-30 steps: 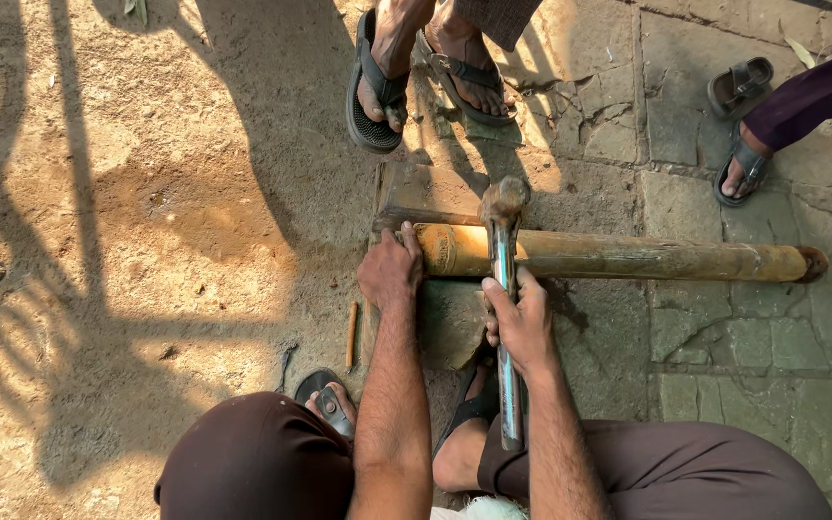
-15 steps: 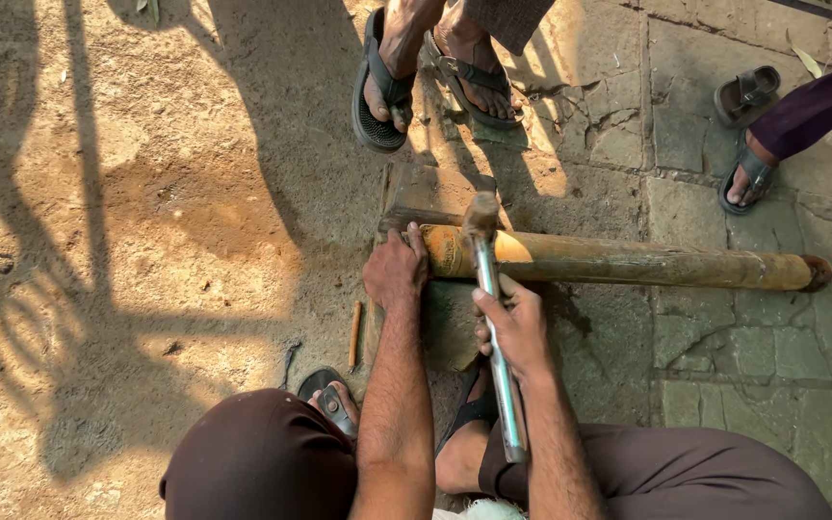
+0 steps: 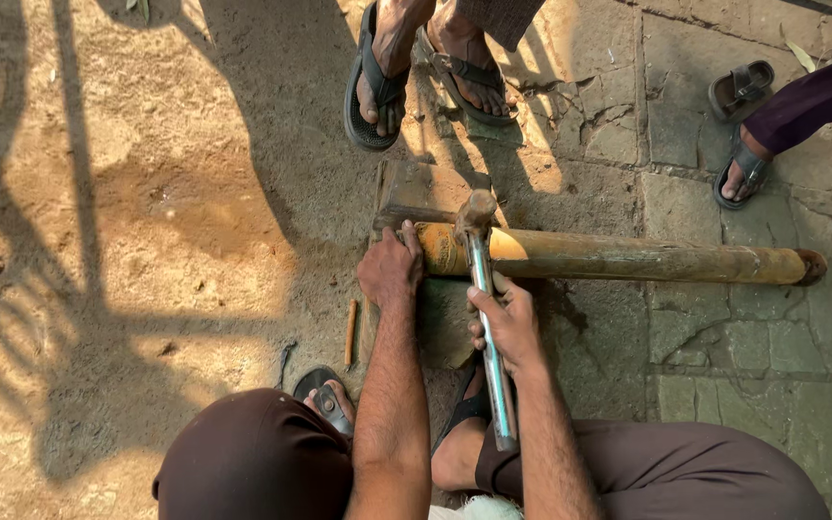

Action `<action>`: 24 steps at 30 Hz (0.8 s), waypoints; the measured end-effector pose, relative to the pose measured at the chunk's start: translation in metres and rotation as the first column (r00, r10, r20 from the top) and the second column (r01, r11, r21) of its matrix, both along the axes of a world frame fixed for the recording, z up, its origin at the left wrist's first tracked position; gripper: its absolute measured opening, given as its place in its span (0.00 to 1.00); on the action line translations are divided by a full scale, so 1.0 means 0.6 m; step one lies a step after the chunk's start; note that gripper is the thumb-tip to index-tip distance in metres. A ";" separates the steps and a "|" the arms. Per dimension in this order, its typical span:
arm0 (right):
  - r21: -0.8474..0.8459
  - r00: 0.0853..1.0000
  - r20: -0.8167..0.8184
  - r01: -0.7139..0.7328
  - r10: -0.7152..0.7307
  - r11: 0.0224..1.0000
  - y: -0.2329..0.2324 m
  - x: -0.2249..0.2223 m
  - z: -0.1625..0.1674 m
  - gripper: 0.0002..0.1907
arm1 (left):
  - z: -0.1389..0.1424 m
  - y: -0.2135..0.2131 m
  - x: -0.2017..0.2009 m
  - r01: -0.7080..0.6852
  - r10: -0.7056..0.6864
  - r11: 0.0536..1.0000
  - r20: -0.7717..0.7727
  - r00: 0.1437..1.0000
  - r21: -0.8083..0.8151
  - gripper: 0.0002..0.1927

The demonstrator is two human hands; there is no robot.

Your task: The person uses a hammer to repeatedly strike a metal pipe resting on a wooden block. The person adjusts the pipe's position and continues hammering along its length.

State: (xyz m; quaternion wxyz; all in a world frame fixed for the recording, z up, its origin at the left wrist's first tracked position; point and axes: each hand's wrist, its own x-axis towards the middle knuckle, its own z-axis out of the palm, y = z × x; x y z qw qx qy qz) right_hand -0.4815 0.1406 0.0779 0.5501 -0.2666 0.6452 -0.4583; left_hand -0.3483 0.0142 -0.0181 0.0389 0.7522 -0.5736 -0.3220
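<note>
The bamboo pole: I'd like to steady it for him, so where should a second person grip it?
Grip the bamboo pole mid-shaft, from above. It lies flat on the ground, round and bare there, clear of the hammer and left hand at its near end.

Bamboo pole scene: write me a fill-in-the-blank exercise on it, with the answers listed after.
1. The left hand presses on the near end of the ____ pole.
2. The right hand grips the handle of a ____, whose head rests on the pole.
3. The pole's held end lies over a flat wooden block, and its far end rests on the ____ paving.
4. Two other people stand nearby wearing ____.

Answers: bamboo; hammer; stone; sandals
</note>
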 end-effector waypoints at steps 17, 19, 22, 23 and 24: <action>-0.166 0.999 -0.012 0.038 -0.040 0.985 -0.002 -0.001 0.028 0.23 | 0.009 0.002 0.000 0.022 -0.022 1.000 -0.001 1.000 0.011 0.37; -0.055 0.997 -0.076 0.008 -0.012 0.998 -0.002 0.007 0.012 0.23 | 0.012 0.003 0.000 0.011 -0.011 1.000 0.002 1.000 -0.016 0.37; -0.001 0.992 -0.129 -0.011 0.011 1.000 -0.002 0.011 0.001 0.22 | 0.015 0.002 0.002 0.002 -0.002 1.000 -0.019 1.000 -0.010 0.37; 0.005 0.990 -0.142 -0.013 0.014 1.000 -0.001 0.011 0.002 0.22 | 0.015 0.003 0.002 0.002 -0.002 1.000 -0.032 0.999 0.006 0.37; -0.010 0.992 -0.129 -0.013 0.011 1.000 0.002 0.010 0.005 0.22 | 0.015 0.004 0.002 -0.004 0.003 1.000 -0.033 0.999 -0.009 0.36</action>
